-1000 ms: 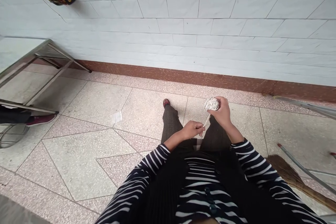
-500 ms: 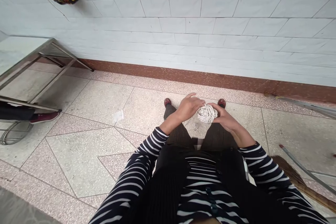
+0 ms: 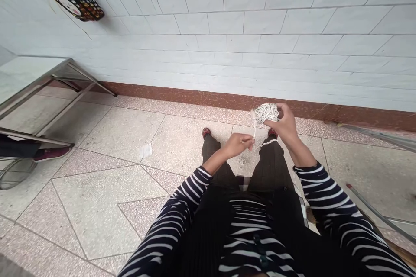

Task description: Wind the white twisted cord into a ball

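A ball of white cord (image 3: 267, 113) is gripped from its right side by my right hand (image 3: 286, 126), held out above my knees. Lower and to the left, my left hand (image 3: 238, 144) pinches a strand of the cord (image 3: 254, 132) that runs down from the ball's left side. Another length of the cord trails to the right from the left hand's fingertips, over my right knee. On the floor between my feet lies a small coil of the cord (image 3: 242, 162).
A metal-framed table (image 3: 35, 86) stands at the left, with another person's shoe (image 3: 52, 153) below it. White paper (image 3: 145, 150) lies on the floor. A patterned bag (image 3: 78, 2) hangs on the tiled wall (image 3: 208, 21). A metal pole (image 3: 370, 205) is at my right.
The ball has moved up and away in my right hand. My left hand has dropped away from the ball, drawing a strand out between them. The view has tilted up slightly.
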Motion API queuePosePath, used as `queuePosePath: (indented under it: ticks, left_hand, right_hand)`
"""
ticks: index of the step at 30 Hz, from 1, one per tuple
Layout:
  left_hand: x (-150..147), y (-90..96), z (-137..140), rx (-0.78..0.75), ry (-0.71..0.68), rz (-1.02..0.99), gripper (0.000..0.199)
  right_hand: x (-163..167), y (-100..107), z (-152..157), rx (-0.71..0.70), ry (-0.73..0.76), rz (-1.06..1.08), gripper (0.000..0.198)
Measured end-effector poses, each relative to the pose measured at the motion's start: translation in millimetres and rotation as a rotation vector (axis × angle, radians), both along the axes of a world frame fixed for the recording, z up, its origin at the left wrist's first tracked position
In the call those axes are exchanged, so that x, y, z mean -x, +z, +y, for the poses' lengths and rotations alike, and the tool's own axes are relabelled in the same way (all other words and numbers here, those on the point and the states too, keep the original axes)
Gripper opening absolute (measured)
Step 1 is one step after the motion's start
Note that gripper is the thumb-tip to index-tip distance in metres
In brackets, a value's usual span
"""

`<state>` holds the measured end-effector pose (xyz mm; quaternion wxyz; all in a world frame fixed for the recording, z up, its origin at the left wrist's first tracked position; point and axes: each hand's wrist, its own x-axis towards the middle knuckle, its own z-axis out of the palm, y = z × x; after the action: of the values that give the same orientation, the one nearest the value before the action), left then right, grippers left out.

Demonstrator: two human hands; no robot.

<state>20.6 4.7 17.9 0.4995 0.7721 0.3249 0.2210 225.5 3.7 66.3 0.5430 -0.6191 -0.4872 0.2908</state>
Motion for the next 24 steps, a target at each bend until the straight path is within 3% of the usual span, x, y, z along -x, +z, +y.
queuePosePath:
  ticks: [2, 5, 8, 10, 13, 17, 19, 22, 24]
  left_hand:
    - [-0.3, -8.4, -12.6, 0.072, -0.071, 0.035, 0.037]
    - [3.2, -22.3, -15.5, 0.067, -0.076, 0.091, 0.037]
    - [14.6, -43.6, -5.5, -0.012, 0.016, 0.270, 0.035]
    - [23.5, -59.4, 1.8, -0.046, 0.084, 0.394, 0.031]
    - [29.7, -72.6, 9.4, -0.078, 0.180, 0.412, 0.015]
    - [15.4, -55.3, 20.5, -0.168, 0.333, 0.127, 0.059]
    - [2.9, -39.6, 25.9, -0.159, 0.312, -0.021, 0.052]
    - [-10.8, -25.9, 22.1, -0.045, 0.200, -0.100, 0.024]
    - [-12.0, -25.5, 8.9, 0.023, 0.134, -0.077, 0.033]
  right_hand:
    - [-5.7, -20.2, 7.8, -0.016, -0.123, -0.060, 0.060]
    - [-9.7, -37.2, 10.2, 0.083, -0.095, 0.286, 0.053]
    - [-8.1, -28.7, 3.4, 0.145, 0.088, 0.670, 0.038]
    - [-4.5, -14.4, -3.3, 0.146, 0.190, 0.752, 0.035]
    - [4.8, 5.2, -13.0, 0.154, 0.264, 0.717, 0.045]
    - [22.9, 13.2, -21.3, 0.174, 0.298, 0.543, 0.055]
    - [30.2, 11.2, -22.9, 0.186, 0.317, 0.444, 0.055]
    - [31.7, 5.8, -21.1, 0.141, 0.315, 0.278, 0.054]
    - [25.2, 0.5, -16.2, 0.069, 0.234, 0.176, 0.054]
